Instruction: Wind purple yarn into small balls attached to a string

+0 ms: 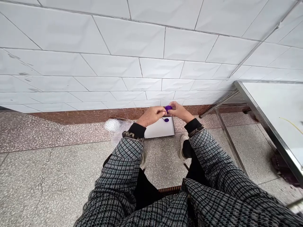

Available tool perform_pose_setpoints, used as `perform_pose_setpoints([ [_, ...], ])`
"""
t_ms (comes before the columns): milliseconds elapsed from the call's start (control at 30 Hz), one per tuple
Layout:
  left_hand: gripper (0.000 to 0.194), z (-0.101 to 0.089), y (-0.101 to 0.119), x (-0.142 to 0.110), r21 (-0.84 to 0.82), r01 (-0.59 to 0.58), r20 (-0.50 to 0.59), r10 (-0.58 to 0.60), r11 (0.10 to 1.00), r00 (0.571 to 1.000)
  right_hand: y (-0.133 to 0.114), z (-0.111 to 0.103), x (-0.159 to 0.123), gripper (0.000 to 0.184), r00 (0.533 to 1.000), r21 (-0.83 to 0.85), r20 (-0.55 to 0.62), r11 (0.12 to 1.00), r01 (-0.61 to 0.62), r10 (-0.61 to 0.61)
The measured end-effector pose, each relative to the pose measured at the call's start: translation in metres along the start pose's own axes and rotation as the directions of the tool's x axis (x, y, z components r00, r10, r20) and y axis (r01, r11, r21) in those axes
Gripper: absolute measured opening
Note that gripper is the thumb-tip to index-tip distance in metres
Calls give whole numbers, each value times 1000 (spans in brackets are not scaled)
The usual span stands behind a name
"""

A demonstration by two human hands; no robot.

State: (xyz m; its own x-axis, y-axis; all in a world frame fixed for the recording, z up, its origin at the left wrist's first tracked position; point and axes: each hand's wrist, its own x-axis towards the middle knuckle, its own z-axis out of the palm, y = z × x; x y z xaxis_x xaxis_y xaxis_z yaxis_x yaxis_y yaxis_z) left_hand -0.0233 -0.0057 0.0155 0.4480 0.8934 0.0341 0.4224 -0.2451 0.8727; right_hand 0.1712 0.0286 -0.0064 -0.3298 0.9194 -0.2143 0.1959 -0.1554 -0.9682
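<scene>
Between my two hands is a small purple fuzzy piece [168, 108], held above a shallow white box with a dark rim [157, 131]. My left hand [151, 115] is closed in a pinch at the left edge of the piece. From the other side, the fingers of my right hand [179, 112] are closed around it and partly hide it. A second purple piece [166, 120], small and round, shows over the box floor below, with a thin dark strand running from it toward my left fingers. The finer shape of both pieces is too small to make out.
Left of the box, a ball of white yarn [112, 125] lies on clear plastic on the speckled floor. A white tiled wall [142, 67] rises in front. At right stands a metal-framed table [279, 116] with a yellow strand on top. A white shoe [182, 146] is near the box.
</scene>
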Motion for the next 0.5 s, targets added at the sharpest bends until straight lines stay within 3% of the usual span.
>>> perform_pose_setpoints([
  [133, 21, -6, -4, 0, 24, 22, -127, -19, 999, 992, -6, -2, -11, 28, 930, 8, 364, 999, -51, 45],
  [233, 20, -8, -8, 2, 78, 46, -184, -31, 996, 983, -13, -4, -15, 31, 888, 192, 458, 980, -61, -34],
  [300, 21, -7, -10, 2, 92, 63, -195, -44, 994, 980, -15, -5, -15, 38, 910, 334, 407, 940, -70, -77],
  [367, 22, -5, -10, 2, 89, 66, -156, -51, 994, 986, -16, -6, -12, 47, 956, 471, 271, 882, -33, -108],
  [433, 23, -2, -9, 2, 80, 48, -72, -42, 996, 997, -16, -7, -8, 51, 987, 566, 90, 822, 61, -135],
  [500, 23, 1, -7, 2, 72, 16, 48, -20, 997, 999, -13, -7, -3, 50, 988, 587, -72, 795, 154, -139],
])
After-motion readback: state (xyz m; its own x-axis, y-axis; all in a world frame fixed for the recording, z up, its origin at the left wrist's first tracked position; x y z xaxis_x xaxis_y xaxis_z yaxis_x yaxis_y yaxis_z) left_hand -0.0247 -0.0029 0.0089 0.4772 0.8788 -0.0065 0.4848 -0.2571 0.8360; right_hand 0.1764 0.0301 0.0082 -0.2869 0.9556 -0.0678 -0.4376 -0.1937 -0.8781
